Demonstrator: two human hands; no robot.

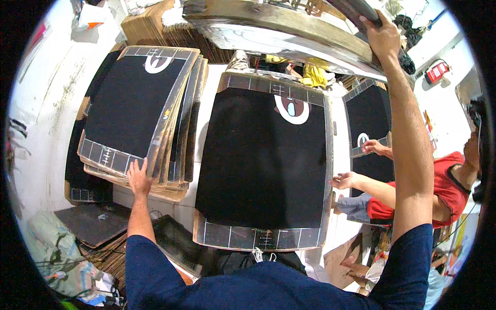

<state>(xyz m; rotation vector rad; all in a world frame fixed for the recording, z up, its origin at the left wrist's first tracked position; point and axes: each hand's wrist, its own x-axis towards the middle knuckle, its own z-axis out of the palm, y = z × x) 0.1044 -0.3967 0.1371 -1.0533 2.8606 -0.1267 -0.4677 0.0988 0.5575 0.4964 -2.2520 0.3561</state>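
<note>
My left hand (139, 178) lies at the near right corner of the top board in a leaning stack of boards (181, 191), fingers spread on its edge. A black fabric panel (137, 98) with a white oval print covers that board. High on the right, my right hand (383, 39) is wrapped around a dark bar (356, 10) beside a raised wooden frame (268, 15). Between my arms is another board (227, 236) with grid marks, bearing a black fabric panel (263, 160). Its white, brown and light-blue oval print (292, 109) sits at the far right corner.
At the right, a person in a red top (447, 175) reaches toward the middle board's edge and another printed black panel (369, 113). Yellow cloth (314, 76) lies under the raised frame. A fire extinguisher (437, 71) hangs on the wall. Sacks (57, 253) lie lower left.
</note>
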